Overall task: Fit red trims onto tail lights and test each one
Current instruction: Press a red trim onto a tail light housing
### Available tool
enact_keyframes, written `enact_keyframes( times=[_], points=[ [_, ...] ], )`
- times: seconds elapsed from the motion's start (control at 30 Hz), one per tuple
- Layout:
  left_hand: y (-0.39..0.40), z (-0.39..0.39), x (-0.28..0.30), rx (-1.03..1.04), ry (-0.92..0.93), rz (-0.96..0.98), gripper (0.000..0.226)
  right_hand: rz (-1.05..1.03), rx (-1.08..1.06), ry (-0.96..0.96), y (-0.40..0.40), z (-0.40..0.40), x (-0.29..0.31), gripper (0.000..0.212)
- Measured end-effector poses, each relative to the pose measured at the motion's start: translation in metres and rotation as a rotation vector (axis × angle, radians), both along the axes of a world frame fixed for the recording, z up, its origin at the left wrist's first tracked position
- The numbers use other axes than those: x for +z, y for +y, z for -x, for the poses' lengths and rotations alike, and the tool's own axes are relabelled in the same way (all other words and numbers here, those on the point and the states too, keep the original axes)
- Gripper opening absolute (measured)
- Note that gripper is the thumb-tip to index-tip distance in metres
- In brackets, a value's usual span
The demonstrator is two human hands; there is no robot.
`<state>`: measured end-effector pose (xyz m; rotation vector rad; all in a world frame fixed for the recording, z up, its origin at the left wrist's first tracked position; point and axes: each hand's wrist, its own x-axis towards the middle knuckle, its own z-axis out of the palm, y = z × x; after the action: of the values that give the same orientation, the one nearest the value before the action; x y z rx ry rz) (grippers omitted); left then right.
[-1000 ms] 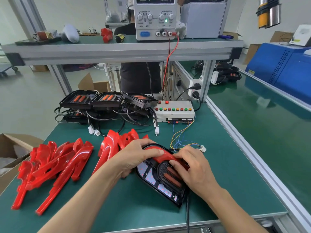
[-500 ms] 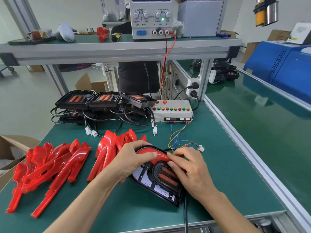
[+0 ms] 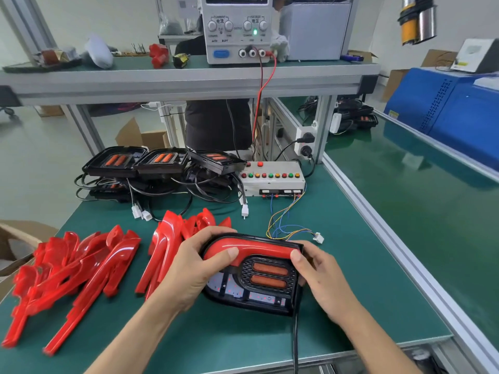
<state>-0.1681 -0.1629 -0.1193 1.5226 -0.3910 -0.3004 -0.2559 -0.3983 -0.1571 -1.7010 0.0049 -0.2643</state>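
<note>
- Left hand (image 3: 189,268) gripping tail light (image 3: 253,276) at its left end, thumb on red trim (image 3: 248,248).
- Right hand (image 3: 321,276) gripping right end.
- Held lower centre of frame above worktop (image 3: 351,265), long axis left-right, face tilted up.
- Loose trims (image 3: 73,268) at lower left.

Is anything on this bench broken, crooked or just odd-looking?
Nothing looks broken. The red trim sits along the top edge of the tail light held between the left hand and right hand. The loose red trims lie in untidy heaps, and the rightmost spare tail light sits tilted on tangled cables.
</note>
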Motion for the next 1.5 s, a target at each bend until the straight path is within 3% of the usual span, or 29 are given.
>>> enact_keyframes(
  times=[0.13,0.27,0.53,0.83,1.2,1.5],
  points=[
    [0.006,-0.001,-0.005,-0.004,-0.083,-0.025,0.046,-0.194,0.021,0.010,0.007,-0.008,-0.002,0.042],
    [0.009,0.001,-0.013,-0.043,-0.130,-0.077,0.053,-0.225,-0.025,0.014,0.014,-0.012,-0.008,0.045],
    [0.010,0.018,-0.033,-0.020,-0.115,-0.119,0.054,-0.299,-0.085,0.021,0.021,-0.012,-0.016,0.041],
    [0.006,0.023,-0.051,0.044,0.028,0.039,0.062,-0.257,-0.075,0.032,0.019,-0.015,-0.022,0.055],
    [-0.001,0.028,-0.052,0.078,0.081,0.102,0.062,-0.246,-0.073,0.044,0.019,-0.017,-0.023,0.051],
    [-0.002,0.030,-0.045,0.038,0.099,0.101,0.059,-0.391,-0.102,0.059,0.018,-0.021,-0.017,0.038]
  ],
)
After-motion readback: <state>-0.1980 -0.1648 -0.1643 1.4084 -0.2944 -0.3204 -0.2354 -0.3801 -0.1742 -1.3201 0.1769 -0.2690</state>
